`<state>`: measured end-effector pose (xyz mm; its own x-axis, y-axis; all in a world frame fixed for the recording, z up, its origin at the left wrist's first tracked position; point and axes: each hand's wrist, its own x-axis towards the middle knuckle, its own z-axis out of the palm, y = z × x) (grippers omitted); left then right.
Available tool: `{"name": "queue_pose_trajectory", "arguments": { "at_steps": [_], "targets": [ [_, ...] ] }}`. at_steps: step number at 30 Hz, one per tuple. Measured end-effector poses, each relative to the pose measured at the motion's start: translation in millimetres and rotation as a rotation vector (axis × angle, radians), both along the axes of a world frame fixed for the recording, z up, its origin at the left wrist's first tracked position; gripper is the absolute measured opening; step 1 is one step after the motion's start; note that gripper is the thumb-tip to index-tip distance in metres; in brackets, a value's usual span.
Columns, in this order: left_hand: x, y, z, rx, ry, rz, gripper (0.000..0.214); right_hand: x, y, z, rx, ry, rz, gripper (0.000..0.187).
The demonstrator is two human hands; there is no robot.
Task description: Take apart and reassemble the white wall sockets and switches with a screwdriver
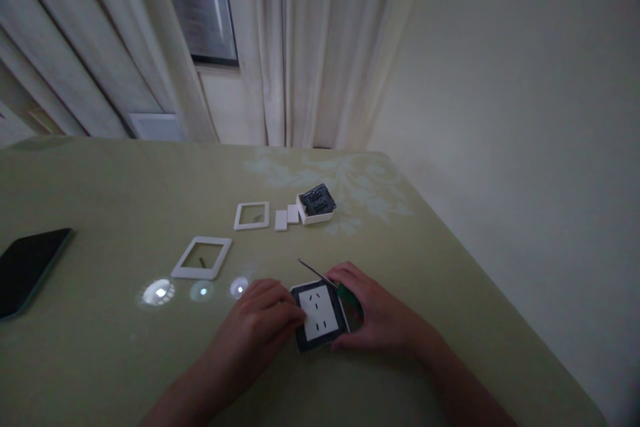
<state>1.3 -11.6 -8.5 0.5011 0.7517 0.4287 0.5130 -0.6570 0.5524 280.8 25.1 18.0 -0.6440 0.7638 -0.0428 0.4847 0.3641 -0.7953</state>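
A white wall socket module (pixel 319 315) with a dark surround lies on the green table (pixel 115 187) near its front edge. My left hand (pixel 260 321) rests on the socket's left side, fingers curled against it. My right hand (pixel 373 312) grips the socket's right side and also holds a small screwdriver (pixel 327 279) with a green handle, its thin shaft pointing up and left over the socket.
Two white cover frames (pixel 202 257) (pixel 252 215) lie farther back, each with a small screw inside. Two small white pieces (pixel 287 217) and a second switch body with a dark top (pixel 315 204) sit behind them. A dark phone (pixel 27 269) lies at the left edge. The table's right edge runs diagonally.
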Motion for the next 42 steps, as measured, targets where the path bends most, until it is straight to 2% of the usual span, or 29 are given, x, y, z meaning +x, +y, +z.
{"name": "queue_pose_trajectory", "arguments": {
  "at_steps": [6, 14, 24, 35, 42],
  "targets": [
    [0, 0, 0.6, -0.080, 0.019, 0.034, 0.011, 0, 1, -1.6, 0.003, 0.014, 0.008, 0.092],
    [0, -1, 1.8, -0.111, 0.002, 0.042, 0.014, 1, 1, -1.1, -0.014, 0.015, -0.003, 0.092],
    [3, -4, 10.4, -0.373, -0.090, 0.035, 0.011, 1, 1, -0.4, -0.033, 0.014, 0.002, 0.092],
    [3, 0, 8.2, -0.441, -0.142, 0.080, 0.009, 0, 0, 0.5, -0.023, 0.023, 0.012, 0.090],
    [5, 2, 0.7, -0.459, -0.192, 0.121, 0.008, 1, 0, 0.8, -0.029, 0.010, 0.001, 0.089]
  ]
}}
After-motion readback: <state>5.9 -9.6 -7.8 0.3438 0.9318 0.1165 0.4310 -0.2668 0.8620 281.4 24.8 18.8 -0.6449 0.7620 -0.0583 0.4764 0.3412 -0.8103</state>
